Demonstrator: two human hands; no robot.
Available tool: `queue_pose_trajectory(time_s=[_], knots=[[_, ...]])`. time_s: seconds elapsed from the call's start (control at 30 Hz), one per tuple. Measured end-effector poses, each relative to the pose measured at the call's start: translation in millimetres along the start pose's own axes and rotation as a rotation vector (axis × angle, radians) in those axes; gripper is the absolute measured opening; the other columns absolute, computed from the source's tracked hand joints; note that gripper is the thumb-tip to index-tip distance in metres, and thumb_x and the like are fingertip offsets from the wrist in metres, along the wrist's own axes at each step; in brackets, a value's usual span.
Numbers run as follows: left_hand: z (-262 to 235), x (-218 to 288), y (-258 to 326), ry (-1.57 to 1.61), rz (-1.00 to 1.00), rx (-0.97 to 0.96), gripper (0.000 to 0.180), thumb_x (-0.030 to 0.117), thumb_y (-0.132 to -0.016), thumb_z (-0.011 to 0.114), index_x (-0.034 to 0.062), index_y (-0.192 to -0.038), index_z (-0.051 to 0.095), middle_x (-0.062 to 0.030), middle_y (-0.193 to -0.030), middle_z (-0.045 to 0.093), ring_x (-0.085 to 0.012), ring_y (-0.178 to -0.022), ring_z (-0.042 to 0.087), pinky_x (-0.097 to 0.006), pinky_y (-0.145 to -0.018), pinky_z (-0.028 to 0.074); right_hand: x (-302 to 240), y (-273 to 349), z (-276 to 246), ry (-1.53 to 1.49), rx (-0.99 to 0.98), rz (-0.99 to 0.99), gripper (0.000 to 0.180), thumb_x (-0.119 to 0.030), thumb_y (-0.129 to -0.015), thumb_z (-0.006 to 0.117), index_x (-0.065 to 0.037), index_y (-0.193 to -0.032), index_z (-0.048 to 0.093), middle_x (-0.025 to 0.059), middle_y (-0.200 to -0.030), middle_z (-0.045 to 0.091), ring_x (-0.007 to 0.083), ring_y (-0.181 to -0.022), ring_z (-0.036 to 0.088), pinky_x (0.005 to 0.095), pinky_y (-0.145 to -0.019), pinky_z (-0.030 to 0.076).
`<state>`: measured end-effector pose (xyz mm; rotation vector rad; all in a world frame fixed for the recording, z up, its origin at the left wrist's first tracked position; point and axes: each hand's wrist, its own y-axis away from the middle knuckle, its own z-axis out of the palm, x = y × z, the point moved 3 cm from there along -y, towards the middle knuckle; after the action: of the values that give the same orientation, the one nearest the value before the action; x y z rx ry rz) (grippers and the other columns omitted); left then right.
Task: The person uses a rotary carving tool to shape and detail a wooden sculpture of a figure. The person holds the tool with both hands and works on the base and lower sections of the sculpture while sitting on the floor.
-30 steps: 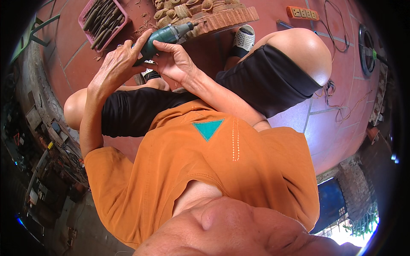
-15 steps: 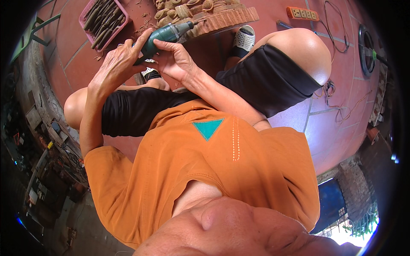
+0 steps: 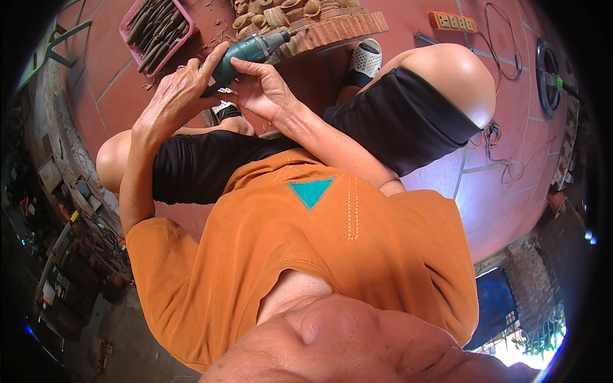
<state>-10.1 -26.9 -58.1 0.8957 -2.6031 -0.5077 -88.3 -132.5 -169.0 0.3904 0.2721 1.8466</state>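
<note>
Fingers of left hand (image 3: 175,102) and right hand (image 3: 265,89) clamp the green rotary tool (image 3: 252,51), its tip at the carved wood piece (image 3: 319,22).

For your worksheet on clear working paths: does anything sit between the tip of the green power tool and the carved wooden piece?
Nothing visible does. Both hands, left hand and right hand, grip the green power tool; its tip meets the carved wooden piece.

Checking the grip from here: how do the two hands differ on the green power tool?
The left hand lies over the rear of the green power tool, fingers spread; the right hand cups it from below, nearer the tip, fingers curled. The left forearm drops steeply; the right slants across. Both grip the same tool.
</note>
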Motion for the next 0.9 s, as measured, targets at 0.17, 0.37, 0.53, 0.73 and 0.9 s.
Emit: queue_pose_trajectory(time_s=[0.17,0.37,0.53,0.73,0.9], knots=[[0.6,0.7,0.1,-0.010,0.006,0.001,0.100,0.020,-0.075,0.083,0.0246,-0.157,0.025,-0.0146,-0.091,0.060,-0.0322,-0.084,0.066,-0.044,-0.072,0.052,0.0,2.6,0.7,-0.012,0.008,-0.005,0.035,-0.011,-0.086,0.075,-0.009,-0.116,0.059,0.0084,-0.108,0.064,0.0245,-0.104,0.064,0.0581,-0.094,0.050],[1.5,1.1,1.4,-0.003,0.020,-0.004,0.101,0.019,-0.075,0.083,0.0247,-0.157,0.025,-0.0139,-0.092,0.060,-0.0318,-0.084,0.066,-0.044,-0.072,0.052,-0.2,4.6,0.6,-0.022,0.015,0.003,0.035,-0.010,-0.086,0.074,-0.008,-0.117,0.058,0.0086,-0.108,0.064,0.0247,-0.104,0.064,0.0583,-0.095,0.050],[0.8,3.6,1.4,0.008,0.014,-0.021,0.101,0.017,-0.075,0.083,0.0247,-0.157,0.024,-0.0141,-0.092,0.060,-0.0321,-0.085,0.066,-0.044,-0.072,0.053,0.7,5.8,-1.5,-0.030,0.018,0.011,0.035,-0.010,-0.086,0.074,-0.007,-0.117,0.058,0.0088,-0.108,0.064,0.0248,-0.104,0.064,0.0583,-0.095,0.050],[2.7,2.7,1.9,0.012,0.026,-0.014,0.102,0.016,-0.075,0.082,0.0243,-0.157,0.024,-0.0144,-0.092,0.061,-0.0323,-0.085,0.066,-0.044,-0.072,0.053,1.4,6.7,-2.0,-0.034,0.017,0.014,0.034,-0.009,-0.087,0.073,-0.007,-0.117,0.058,0.0094,-0.107,0.064,0.0251,-0.104,0.065,0.0582,-0.095,0.050],[2.7,3.3,1.2,0.014,0.025,-0.024,0.103,0.015,-0.074,0.083,0.0243,-0.158,0.024,-0.0151,-0.093,0.060,-0.0331,-0.085,0.066,-0.044,-0.072,0.053,1.9,7.4,-2.8,-0.043,0.027,0.017,0.033,-0.009,-0.086,0.073,-0.007,-0.116,0.059,0.0091,-0.107,0.064,0.0249,-0.103,0.065,0.0573,-0.095,0.050]])
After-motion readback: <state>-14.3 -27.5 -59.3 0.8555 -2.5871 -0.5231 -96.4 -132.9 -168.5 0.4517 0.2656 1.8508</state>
